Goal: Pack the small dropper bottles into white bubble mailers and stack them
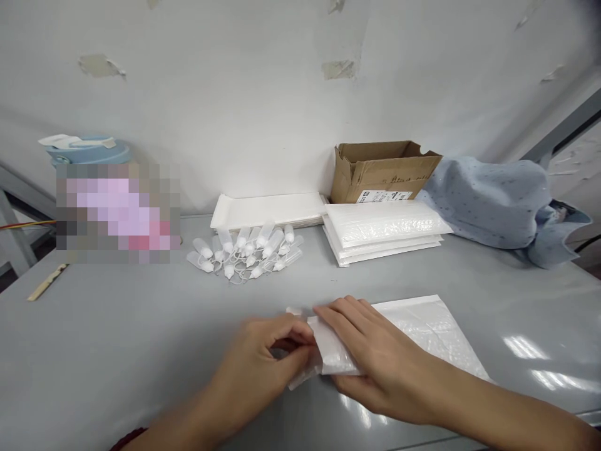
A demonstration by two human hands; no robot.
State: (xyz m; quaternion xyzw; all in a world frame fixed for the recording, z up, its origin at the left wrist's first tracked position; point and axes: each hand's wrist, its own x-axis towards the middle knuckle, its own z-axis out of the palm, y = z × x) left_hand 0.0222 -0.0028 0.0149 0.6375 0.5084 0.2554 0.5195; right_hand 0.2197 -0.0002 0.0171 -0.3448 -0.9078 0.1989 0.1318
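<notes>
A white bubble mailer [422,329] lies flat on the grey table [117,338] in front of me. My right hand [370,357] presses down on its left end, fingers curled over the edge. My left hand [263,366] is closed in a pinch at the mailer's open left end, gripping a small white item that is mostly hidden by the fingers. A bunch of small clear plastic bottles with white caps [248,250] lies further back, apart from both hands.
Two stacks of white mailers [385,232] [267,210] sit against the wall. Behind them stands an open cardboard box [380,169]. A blue cloth bundle [498,200] lies at the right. At the far left are a blue-lidded container [89,150] and a wooden stick [47,283].
</notes>
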